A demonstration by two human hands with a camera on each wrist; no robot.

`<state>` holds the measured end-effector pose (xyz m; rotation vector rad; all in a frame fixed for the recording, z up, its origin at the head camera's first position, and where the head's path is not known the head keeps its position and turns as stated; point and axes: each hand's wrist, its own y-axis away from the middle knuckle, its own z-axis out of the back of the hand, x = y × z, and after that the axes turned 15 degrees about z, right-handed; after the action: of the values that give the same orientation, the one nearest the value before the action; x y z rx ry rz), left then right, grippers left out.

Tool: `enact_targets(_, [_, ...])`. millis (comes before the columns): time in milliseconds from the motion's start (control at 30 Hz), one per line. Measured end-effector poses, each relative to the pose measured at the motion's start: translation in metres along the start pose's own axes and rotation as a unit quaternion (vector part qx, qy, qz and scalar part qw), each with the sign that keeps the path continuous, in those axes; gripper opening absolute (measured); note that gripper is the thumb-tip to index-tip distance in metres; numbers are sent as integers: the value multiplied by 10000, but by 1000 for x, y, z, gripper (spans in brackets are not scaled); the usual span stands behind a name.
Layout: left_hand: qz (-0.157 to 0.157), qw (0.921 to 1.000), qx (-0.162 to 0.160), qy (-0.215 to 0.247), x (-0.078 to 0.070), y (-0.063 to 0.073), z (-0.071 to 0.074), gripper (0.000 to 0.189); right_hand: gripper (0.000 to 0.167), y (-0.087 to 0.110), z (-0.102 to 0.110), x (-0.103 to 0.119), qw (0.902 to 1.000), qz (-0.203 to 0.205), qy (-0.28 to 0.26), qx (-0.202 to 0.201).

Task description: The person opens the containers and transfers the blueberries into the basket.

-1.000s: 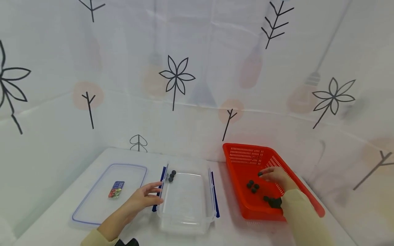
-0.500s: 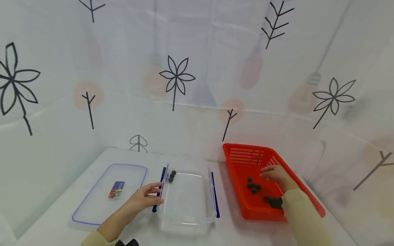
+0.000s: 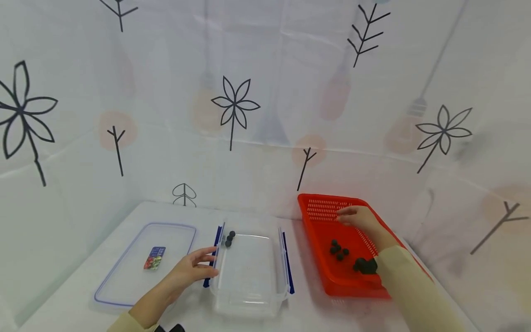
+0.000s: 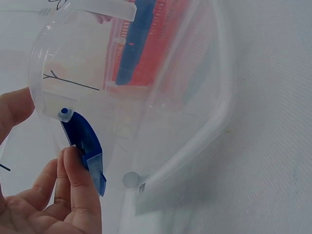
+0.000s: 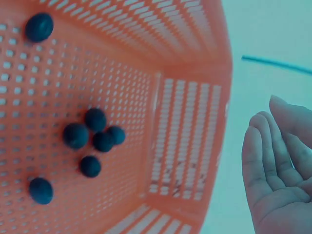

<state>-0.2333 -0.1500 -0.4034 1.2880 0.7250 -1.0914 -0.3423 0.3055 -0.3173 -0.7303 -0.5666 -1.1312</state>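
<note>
My left hand [image 3: 192, 269] rests at the left side of a clear plastic container [image 3: 249, 263]. In the left wrist view, its fingertips touch a blue latch [image 4: 87, 141] that hangs down from the rim. Inside the container's far left corner lie 3 dark balls [image 3: 230, 238]. My right hand [image 3: 360, 219] hovers over the far part of a red perforated basket [image 3: 336, 276], its fingers gently bent and nothing between them. Several dark round balls [image 5: 75, 135] lie on the basket floor, most of them grouped together.
Left of the container lies its clear lid [image 3: 128, 258] with a blue edge and a small printed label [image 3: 155, 258]. Behind the table hangs a white patterned cloth [image 3: 265, 184]. A black wrist camera [image 3: 365, 266] shows below my right hand.
My right hand has let go of a dark ball, which now lies with the others in the basket. Afterwards it moved up and toward the back. The left hand stayed put.
</note>
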Motion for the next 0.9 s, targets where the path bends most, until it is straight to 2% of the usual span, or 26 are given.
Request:
enact_targets(133, [44, 10000, -68, 3, 0, -1, 0, 65, 42, -4, -4, 19, 9998, 104, -181, 21])
enact_targets(433, [82, 9999, -108, 2, 0, -4, 1, 65, 39, -14, -16, 54, 9996, 211, -28, 208])
enact_targets(633, [94, 9999, -117, -6, 1, -4, 1, 66, 36, -21, -36, 74, 9989, 130, -379, 253])
enact_targets(900, [151, 9998, -120, -20, 0, -4, -1, 67, 24, -26, -67, 92, 9962, 541, -569, 368])
